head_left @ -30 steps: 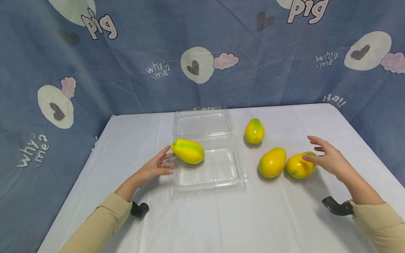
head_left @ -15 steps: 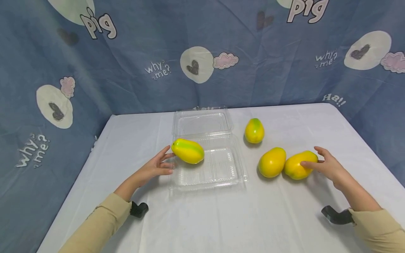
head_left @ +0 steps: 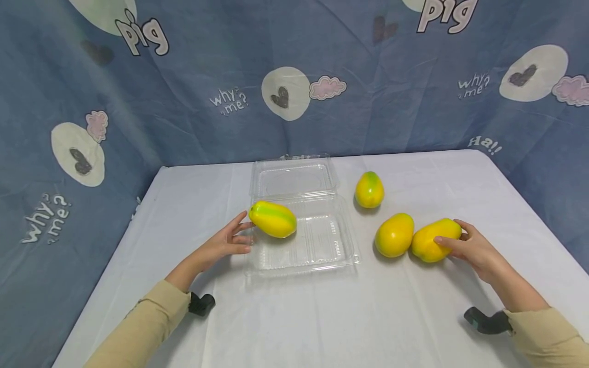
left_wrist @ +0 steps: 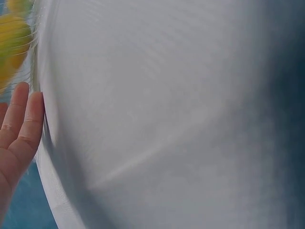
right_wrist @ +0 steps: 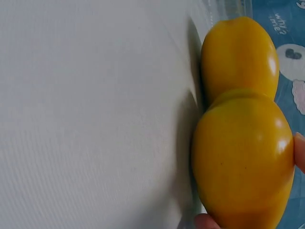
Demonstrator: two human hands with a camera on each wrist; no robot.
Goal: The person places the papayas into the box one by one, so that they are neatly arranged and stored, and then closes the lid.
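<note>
My right hand (head_left: 476,254) holds the rightmost yellow papaya (head_left: 430,243) between thumb and fingers at its right end. In the right wrist view that papaya (right_wrist: 243,162) fills the lower right, with fingertips at its sides. It seems to touch a second papaya (head_left: 394,235) on its left. My left hand (head_left: 223,241), fingers spread, is at the left edge of a clear plastic clamshell box (head_left: 317,250). In the left wrist view my left hand (left_wrist: 19,133) shows fairly straight fingers. A green-streaked papaya (head_left: 273,220) lies in the box's left part, near those fingertips.
Another papaya (head_left: 369,190) stands behind, right of the box. The box's lid (head_left: 294,179) lies folded back toward the blue printed curtain (head_left: 368,117). All of it rests on a white cloth-covered table (head_left: 294,322).
My right hand has lowered and closed its fingers around the rightmost papaya, which has turned slightly and shifted a little left. My left hand has stayed in place.
</note>
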